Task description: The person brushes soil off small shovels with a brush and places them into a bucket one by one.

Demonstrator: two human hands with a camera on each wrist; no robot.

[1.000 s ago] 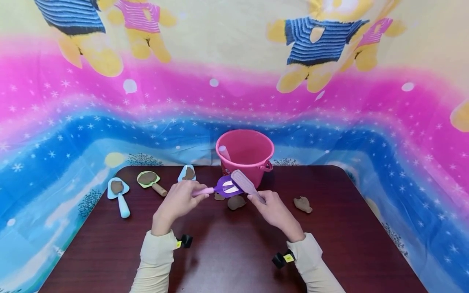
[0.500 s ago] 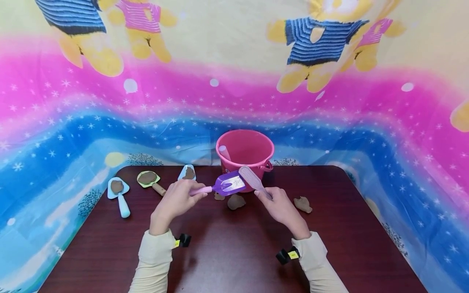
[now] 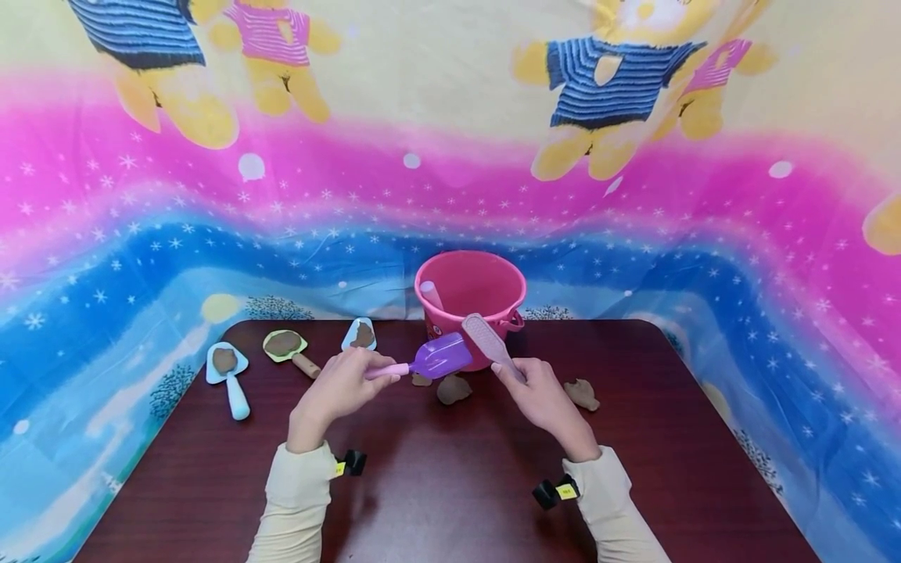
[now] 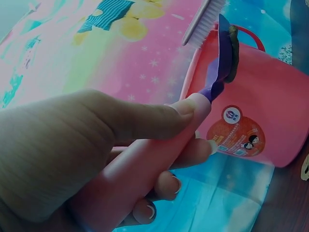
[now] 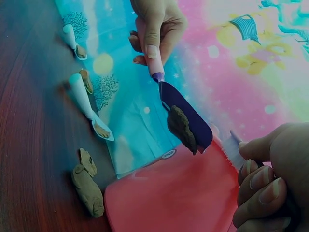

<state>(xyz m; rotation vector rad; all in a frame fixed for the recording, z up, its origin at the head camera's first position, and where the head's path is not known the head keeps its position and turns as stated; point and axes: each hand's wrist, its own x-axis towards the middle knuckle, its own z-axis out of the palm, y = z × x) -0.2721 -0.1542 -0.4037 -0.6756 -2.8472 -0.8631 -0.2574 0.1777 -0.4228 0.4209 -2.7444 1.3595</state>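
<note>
My left hand (image 3: 341, 391) grips the pink handle of a purple toy shovel (image 3: 439, 356), held up in front of the pink bucket (image 3: 486, 285). A flat piece of brown clay (image 5: 181, 128) clings to the underside of its blade, seen in both wrist views. My right hand (image 3: 545, 403) holds a brush (image 3: 486, 336) with a greyish-pink back and pale bristles (image 4: 205, 24). The brush head is close beside the blade's far end, in front of the bucket's wall. On the table below the shovel lie a brown clay lump (image 3: 454, 389) and a smaller bit (image 3: 421, 379).
To the left lie a light blue shovel (image 3: 237, 395), a green shovel (image 3: 306, 364) with a wooden handle and another blue shovel (image 3: 348, 338), each with clay. More clay (image 3: 581, 394) lies at right. A light pink rod (image 3: 431, 293) sticks up inside the bucket. A printed cloth hangs behind.
The brush has moved right and slightly up, off the part of the blade it overlapped. The purple shovel has tilted, and the bright glare on its blade is gone.
</note>
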